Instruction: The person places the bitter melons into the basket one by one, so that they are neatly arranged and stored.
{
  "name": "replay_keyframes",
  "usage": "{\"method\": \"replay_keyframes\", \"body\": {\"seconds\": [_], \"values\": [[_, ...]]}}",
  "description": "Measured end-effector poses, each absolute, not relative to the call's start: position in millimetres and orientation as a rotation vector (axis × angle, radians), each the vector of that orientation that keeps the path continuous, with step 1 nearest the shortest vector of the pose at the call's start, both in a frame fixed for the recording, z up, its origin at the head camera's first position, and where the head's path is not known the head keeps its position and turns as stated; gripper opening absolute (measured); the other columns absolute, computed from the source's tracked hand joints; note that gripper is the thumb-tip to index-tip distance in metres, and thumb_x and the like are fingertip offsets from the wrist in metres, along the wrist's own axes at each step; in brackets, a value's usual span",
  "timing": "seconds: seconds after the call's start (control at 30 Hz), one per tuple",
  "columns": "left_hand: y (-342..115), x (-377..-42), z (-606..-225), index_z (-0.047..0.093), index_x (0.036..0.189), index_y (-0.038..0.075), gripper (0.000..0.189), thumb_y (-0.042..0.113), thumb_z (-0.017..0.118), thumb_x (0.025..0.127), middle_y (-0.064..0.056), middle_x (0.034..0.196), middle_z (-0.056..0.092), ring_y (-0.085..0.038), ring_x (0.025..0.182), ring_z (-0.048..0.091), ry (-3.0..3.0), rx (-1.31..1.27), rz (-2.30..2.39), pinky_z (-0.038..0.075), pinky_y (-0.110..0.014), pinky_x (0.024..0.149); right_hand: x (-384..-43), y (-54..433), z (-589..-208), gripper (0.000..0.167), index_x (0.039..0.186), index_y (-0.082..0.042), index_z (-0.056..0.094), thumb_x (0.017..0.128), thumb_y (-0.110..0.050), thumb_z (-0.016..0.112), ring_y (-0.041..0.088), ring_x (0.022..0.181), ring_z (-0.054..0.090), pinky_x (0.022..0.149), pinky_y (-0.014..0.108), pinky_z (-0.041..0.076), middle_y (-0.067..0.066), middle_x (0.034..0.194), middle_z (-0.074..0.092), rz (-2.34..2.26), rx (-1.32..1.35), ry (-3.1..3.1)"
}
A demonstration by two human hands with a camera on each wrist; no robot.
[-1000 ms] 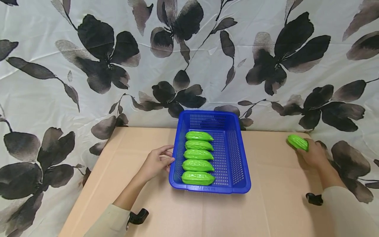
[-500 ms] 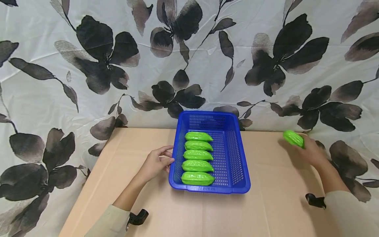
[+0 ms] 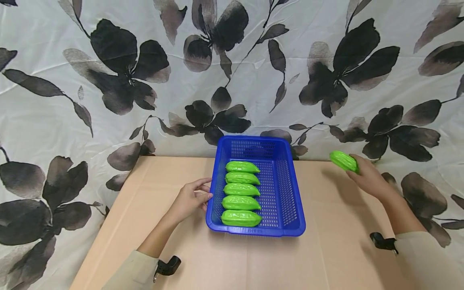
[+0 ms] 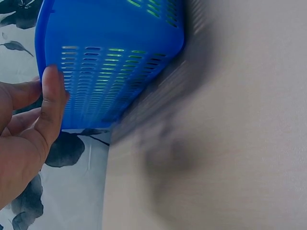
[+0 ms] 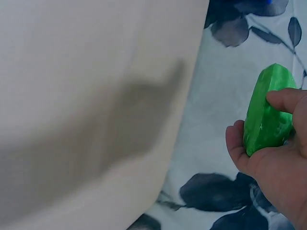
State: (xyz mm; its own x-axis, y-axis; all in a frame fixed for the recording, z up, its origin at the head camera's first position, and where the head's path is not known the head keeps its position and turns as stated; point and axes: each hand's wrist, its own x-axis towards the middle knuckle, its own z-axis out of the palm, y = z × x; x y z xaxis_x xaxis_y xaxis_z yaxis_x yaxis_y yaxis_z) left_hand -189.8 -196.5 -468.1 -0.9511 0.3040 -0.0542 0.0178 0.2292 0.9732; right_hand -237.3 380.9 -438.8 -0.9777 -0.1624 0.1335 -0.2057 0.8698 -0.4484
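A blue slotted plastic basket (image 3: pixel 284 232) stands on the tan table. Several glossy green bitter melons (image 3: pixel 241 202) lie inside it in a column along its left half, tips pointing right. My left hand (image 3: pixel 190 199) holds the basket's left side; in the left wrist view the hand (image 4: pixel 29 120) has its fingers and thumb at the rim and outer wall. At the right, my right hand (image 3: pixel 369 177) grips another ridged bitter melon (image 3: pixel 343 161), raised over the table's back edge. The right wrist view shows thumb and fingers around this bitter melon (image 5: pixel 268 112).
Behind the table (image 3: pixel 181 257) hangs a white cloth (image 3: pixel 253 60) with dark flowers, close to the basket's far end. A black wrist camera (image 3: pixel 168 266) sits by the left sleeve and another wrist camera (image 3: pixel 382 242) by the right.
My right hand has moved left and farther back with the bitter melon, rising from the table. The left hand and the basket have stayed in place.
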Motion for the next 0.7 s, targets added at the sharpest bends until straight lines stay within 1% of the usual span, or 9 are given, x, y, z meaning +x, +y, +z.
{"method": "replay_keyframes", "body": {"seconds": [0.03, 0.13, 0.27, 0.37, 0.57, 0.63, 0.7], "values": [[-196.6, -189.9, -468.1, 0.050, 0.148, -0.004, 0.056, -0.006, 0.066, 0.095, -0.024, 0.111, 0.066, -0.014, 0.064, 0.069, 2.268, 0.303, 1.794, 0.066, -0.032, 0.058, -238.0, 377.1, -434.9, 0.061, 0.146, 0.021, 0.032, 0.100, -0.005, 0.061, 0.054, 0.111, 0.049, 0.086, 0.067, 0.043, 0.042, 0.130, 0.047, 0.719, 0.278, -2.974], [-196.7, -190.2, -467.3, 0.049, 0.148, -0.005, 0.056, -0.007, 0.066, 0.095, -0.025, 0.111, 0.066, -0.013, 0.063, 0.069, 2.266, 0.303, 1.797, 0.066, -0.032, 0.057, -240.2, 365.4, -425.4, 0.065, 0.151, 0.018, 0.026, 0.103, -0.010, 0.058, 0.054, 0.117, 0.044, 0.089, 0.069, 0.043, 0.042, 0.137, 0.041, 0.751, 0.268, -3.024], [-196.6, -191.4, -465.1, 0.049, 0.148, -0.007, 0.055, -0.006, 0.066, 0.096, -0.027, 0.111, 0.066, -0.012, 0.064, 0.068, 2.270, 0.321, 1.796, 0.065, -0.032, 0.057, -243.0, 348.2, -417.8, 0.065, 0.153, 0.018, 0.023, 0.104, -0.007, 0.057, 0.053, 0.119, 0.041, 0.090, 0.067, 0.041, 0.043, 0.139, 0.036, 0.857, 0.333, -3.010], [-196.9, -192.1, -464.5, 0.048, 0.148, -0.007, 0.055, -0.006, 0.066, 0.096, -0.028, 0.112, 0.066, -0.012, 0.064, 0.068, 2.272, 0.327, 1.792, 0.065, -0.032, 0.057, -245.9, 335.0, -413.3, 0.065, 0.153, 0.017, 0.025, 0.103, -0.004, 0.059, 0.052, 0.120, 0.041, 0.092, 0.067, 0.041, 0.042, 0.141, 0.037, 0.911, 0.377, -2.991], [-196.9, -191.8, -464.5, 0.049, 0.148, -0.007, 0.056, -0.007, 0.066, 0.095, -0.028, 0.112, 0.066, -0.013, 0.064, 0.068, 2.261, 0.306, 1.796, 0.066, -0.033, 0.058, -252.9, 308.3, -401.0, 0.066, 0.156, 0.007, 0.029, 0.102, -0.008, 0.064, 0.048, 0.130, 0.043, 0.106, 0.068, 0.042, 0.033, 0.149, 0.040, 0.946, 0.374, -3.005], [-197.1, -191.5, -464.2, 0.048, 0.148, -0.006, 0.056, -0.007, 0.066, 0.095, -0.028, 0.113, 0.066, -0.013, 0.064, 0.068, 2.250, 0.299, 1.797, 0.066, -0.032, 0.058, -255.6, 300.2, -397.2, 0.065, 0.157, 0.004, 0.031, 0.102, -0.010, 0.064, 0.047, 0.129, 0.045, 0.106, 0.067, 0.043, 0.031, 0.150, 0.042, 0.959, 0.386, -3.001], [-197.2, -191.2, -463.8, 0.048, 0.149, -0.006, 0.056, -0.007, 0.066, 0.095, -0.028, 0.113, 0.066, -0.013, 0.065, 0.068, 2.242, 0.293, 1.799, 0.065, -0.032, 0.058, -258.3, 292.2, -393.9, 0.065, 0.156, 0.002, 0.033, 0.102, -0.011, 0.065, 0.045, 0.126, 0.048, 0.104, 0.064, 0.046, 0.029, 0.149, 0.044, 0.974, 0.404, -2.994]]}}
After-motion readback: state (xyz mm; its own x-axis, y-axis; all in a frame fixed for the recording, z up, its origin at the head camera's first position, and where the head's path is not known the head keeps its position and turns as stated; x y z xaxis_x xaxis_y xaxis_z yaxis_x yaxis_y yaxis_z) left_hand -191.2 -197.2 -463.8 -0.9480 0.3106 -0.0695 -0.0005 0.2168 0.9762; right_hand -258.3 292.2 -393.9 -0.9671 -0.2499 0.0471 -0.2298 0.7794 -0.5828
